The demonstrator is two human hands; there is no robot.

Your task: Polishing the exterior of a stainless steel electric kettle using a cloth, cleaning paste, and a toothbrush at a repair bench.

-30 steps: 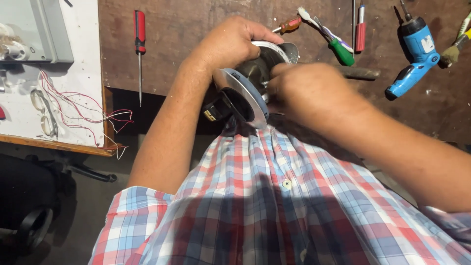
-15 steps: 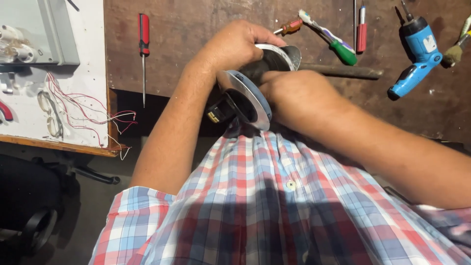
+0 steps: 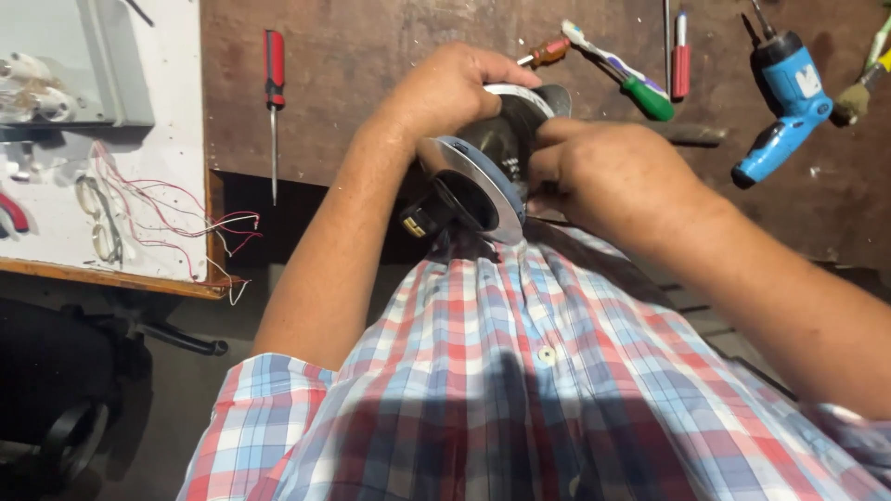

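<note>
While we look straight down over our plaid shirt, both hands are wrapped around a dark round motor housing with a bluish-grey metal flange ring, held up right against the belly, just off the near edge of the brown wooden counter. Our left hand is clamped over the top of it at about 11 o'clock from the part, fingers curled over the rim. Our right hand is closed on the side at 3 o'clock, fingertips pinching into the body, though we can't tell exactly what they grip. Scattered on the counter: a red-handled screwdriver well off at 9 o'clock, a green-handled tool and a small red tool at 1 o'clock, and a blue cordless drill over at 2 o'clock. Far left sits a white board with thin red and white wires trailing off it.
</note>
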